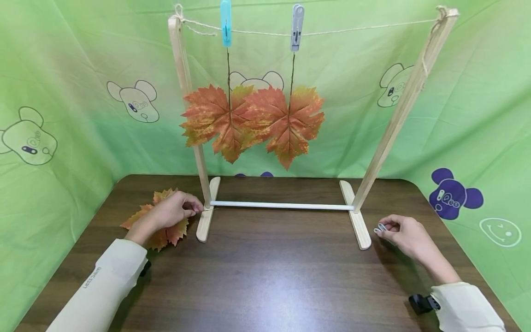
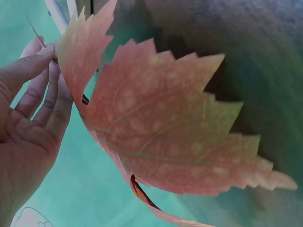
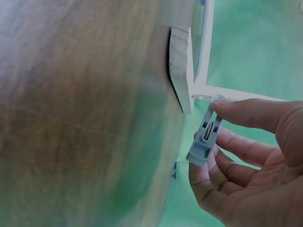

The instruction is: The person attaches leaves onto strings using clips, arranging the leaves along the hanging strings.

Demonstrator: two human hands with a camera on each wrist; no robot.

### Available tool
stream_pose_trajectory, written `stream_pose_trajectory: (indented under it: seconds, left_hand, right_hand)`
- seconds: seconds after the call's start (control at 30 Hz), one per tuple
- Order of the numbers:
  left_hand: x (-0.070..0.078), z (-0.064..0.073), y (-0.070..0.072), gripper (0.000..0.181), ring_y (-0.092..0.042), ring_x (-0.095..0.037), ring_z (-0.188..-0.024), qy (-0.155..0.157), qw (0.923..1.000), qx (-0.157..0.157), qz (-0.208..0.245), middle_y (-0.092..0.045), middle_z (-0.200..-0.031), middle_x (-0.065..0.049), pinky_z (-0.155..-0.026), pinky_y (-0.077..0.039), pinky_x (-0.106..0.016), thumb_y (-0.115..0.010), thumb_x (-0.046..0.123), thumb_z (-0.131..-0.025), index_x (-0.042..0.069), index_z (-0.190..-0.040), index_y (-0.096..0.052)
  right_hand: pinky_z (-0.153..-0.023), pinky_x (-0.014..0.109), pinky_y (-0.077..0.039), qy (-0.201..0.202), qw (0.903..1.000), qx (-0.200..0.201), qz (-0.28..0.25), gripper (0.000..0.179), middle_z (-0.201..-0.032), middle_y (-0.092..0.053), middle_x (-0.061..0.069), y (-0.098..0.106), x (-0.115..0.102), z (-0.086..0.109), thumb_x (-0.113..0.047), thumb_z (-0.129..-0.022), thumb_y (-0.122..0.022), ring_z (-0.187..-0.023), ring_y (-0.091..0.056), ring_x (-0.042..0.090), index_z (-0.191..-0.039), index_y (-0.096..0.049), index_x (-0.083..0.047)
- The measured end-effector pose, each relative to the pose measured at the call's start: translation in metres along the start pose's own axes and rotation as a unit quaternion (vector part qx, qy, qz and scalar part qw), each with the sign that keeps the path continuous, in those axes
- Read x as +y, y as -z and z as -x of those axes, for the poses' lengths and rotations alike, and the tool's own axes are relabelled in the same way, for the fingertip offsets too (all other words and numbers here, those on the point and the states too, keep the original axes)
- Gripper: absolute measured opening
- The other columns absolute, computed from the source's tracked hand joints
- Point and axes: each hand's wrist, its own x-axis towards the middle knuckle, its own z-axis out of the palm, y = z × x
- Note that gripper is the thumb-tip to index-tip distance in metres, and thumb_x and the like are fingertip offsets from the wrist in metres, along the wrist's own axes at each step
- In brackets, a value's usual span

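Note:
My left hand (image 1: 174, 210) pinches the thin stem of an orange-green artificial maple leaf (image 2: 156, 127) between thumb and fingers. The leaf hangs below that hand at the table's left side, partly covered by the hand in the head view. Over on the right, my right hand (image 1: 406, 236) holds a grey-blue clothespin (image 3: 206, 137) between thumb and fingertips, beside the stand's right foot. Two similar leaves hang by their stems from a string (image 1: 261, 33): the left leaf (image 1: 215, 115) under a blue clothespin (image 1: 226, 23), the right leaf (image 1: 292, 122) under a grey clothespin (image 1: 297, 27).
The string runs between a left wooden post (image 1: 179, 60) and a right wooden post (image 1: 404, 108). A white rod (image 1: 282, 205) joins their bases, with flat feet like the right foot (image 1: 360, 228) on the brown table (image 1: 265, 272). Green printed cloth (image 1: 137, 41) surrounds the table.

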Motion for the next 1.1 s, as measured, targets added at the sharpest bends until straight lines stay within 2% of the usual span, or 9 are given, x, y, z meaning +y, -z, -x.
stream_pose_trajectory:
  seconds: [0.33, 0.53, 0.73, 0.93, 1.1]
  left_hand:
    - [0.016, 0.001, 0.003, 0.020, -0.069, -0.017, -0.089, -0.025, 0.9997, -0.002, -0.006, -0.077, -0.102, -0.012, -0.074, -0.056, -0.030, -0.067, -0.008, -0.096, 0.001, -0.110, -0.078]
    - [0.026, 0.001, 0.005, 0.018, -0.071, -0.016, -0.088, -0.036, 0.9993, -0.007, -0.011, -0.078, -0.104, -0.014, -0.073, -0.056, -0.027, -0.068, -0.007, -0.096, 0.001, -0.108, -0.078]
    - [0.039, 0.001, 0.006, 0.020, -0.072, -0.024, -0.089, -0.037, 0.9990, -0.023, -0.008, -0.078, -0.106, -0.015, -0.068, -0.052, -0.026, -0.066, -0.006, -0.098, 0.001, -0.111, -0.078]
    - [0.051, 0.002, 0.005, 0.023, -0.062, -0.013, -0.077, -0.048, 0.9984, -0.027, -0.016, -0.078, -0.104, -0.013, -0.063, -0.047, -0.024, -0.065, -0.008, -0.097, 0.004, -0.111, -0.079]
    - [0.061, 0.001, 0.005, 0.026, -0.065, -0.010, -0.085, -0.078, 0.9962, -0.025, -0.029, -0.077, -0.096, -0.005, -0.070, -0.053, -0.025, -0.065, -0.010, -0.096, 0.008, -0.108, -0.079]
  right_hand:
    - [-0.065, 0.021, -0.047, 0.006, 0.9998, 0.017, -0.002, 0.029, -0.090, -0.074, 0.011, 0.009, -0.016, -0.002, -0.013, -0.091, -0.080, -0.074, -0.058, -0.001, -0.110, -0.071, 0.007]
    - [-0.065, 0.020, -0.049, 0.016, 0.9995, 0.024, -0.010, 0.029, -0.090, -0.075, 0.012, 0.012, -0.024, -0.002, -0.009, -0.090, -0.078, -0.072, -0.057, -0.004, -0.112, -0.070, 0.009]
    - [-0.064, 0.019, -0.049, 0.034, 0.9986, 0.039, -0.009, 0.028, -0.090, -0.074, 0.013, 0.015, -0.028, -0.001, -0.006, -0.089, -0.077, -0.072, -0.056, -0.006, -0.111, -0.070, 0.010]
    - [-0.066, 0.019, -0.048, 0.040, 0.9983, 0.041, -0.004, 0.030, -0.091, -0.074, 0.012, 0.022, -0.035, -0.003, -0.008, -0.090, -0.078, -0.074, -0.056, -0.005, -0.114, -0.070, 0.009]
    - [-0.065, 0.018, -0.049, 0.056, 0.9970, 0.052, -0.007, 0.030, -0.090, -0.074, 0.012, 0.030, -0.044, -0.007, -0.006, -0.090, -0.078, -0.073, -0.055, -0.007, -0.114, -0.070, 0.009]
